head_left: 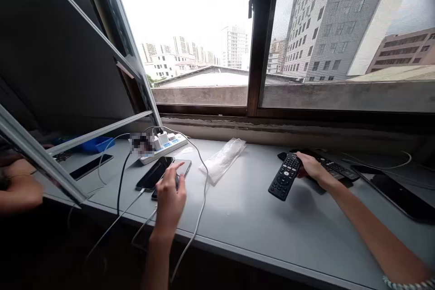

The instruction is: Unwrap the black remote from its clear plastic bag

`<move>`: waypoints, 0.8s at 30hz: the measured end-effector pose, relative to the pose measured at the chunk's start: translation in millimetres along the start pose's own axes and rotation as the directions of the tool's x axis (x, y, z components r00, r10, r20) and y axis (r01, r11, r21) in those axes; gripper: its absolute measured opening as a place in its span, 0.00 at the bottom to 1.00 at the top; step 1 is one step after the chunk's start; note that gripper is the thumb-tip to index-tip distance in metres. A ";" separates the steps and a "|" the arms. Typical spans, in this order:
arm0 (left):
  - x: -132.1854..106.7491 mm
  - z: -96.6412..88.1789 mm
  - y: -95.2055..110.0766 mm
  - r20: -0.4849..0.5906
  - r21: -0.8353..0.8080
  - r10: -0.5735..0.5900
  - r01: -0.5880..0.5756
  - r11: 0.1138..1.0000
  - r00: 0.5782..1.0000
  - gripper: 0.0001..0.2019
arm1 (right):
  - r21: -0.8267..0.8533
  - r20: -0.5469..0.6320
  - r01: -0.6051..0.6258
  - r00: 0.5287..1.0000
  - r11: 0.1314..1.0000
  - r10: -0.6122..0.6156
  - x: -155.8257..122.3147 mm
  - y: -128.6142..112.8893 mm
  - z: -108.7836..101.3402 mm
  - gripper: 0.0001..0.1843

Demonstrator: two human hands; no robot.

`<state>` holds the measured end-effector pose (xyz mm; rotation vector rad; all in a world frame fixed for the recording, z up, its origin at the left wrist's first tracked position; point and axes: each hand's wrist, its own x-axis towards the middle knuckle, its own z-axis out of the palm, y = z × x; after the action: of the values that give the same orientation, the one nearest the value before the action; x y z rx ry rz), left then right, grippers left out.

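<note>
Grey sill (244, 208) carried everything. Your left hand (170, 199) lay over smartphone (176, 174), fingers loosely curled, fingertip on screen, nothing clamped; second dark phone (154, 173) just beside it. Your right hand (312, 167) closed fingers on top end of black remote control (284, 176), its lower end on sill; another remote (335, 167) behind hand. Blue tray (95, 144) far left, contents unclear. Clear plastic bag (222, 159) between phones and remote. White power strip (163, 147) near phones, plugs in it.
</note>
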<state>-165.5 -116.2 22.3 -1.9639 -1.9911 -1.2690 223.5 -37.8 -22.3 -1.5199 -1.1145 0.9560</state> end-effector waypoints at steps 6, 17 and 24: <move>15.7 -9.1 -70.5 0.178 0.224 -0.180 0.138 0.965 0.968 0.24 | -0.029 0.136 0.026 0.990 0.999 -0.022 -1.9 -2.2 5.7 0.19; 28.7 -9.1 -114.1 0.182 0.265 -0.286 0.233 0.936 0.941 0.24 | -0.012 0.240 0.024 0.971 1.000 -0.021 -1.3 3.9 3.7 0.19; 15.4 -20.6 -108.5 -0.001 0.290 -0.093 0.089 0.953 0.996 0.23 | -0.114 0.252 0.017 0.968 0.993 0.012 -2.1 7.8 1.8 0.19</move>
<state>-271.2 -98.6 -8.6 -1.7651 -2.1523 -0.9157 222.7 -40.0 -30.2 -1.5179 -1.3723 1.1229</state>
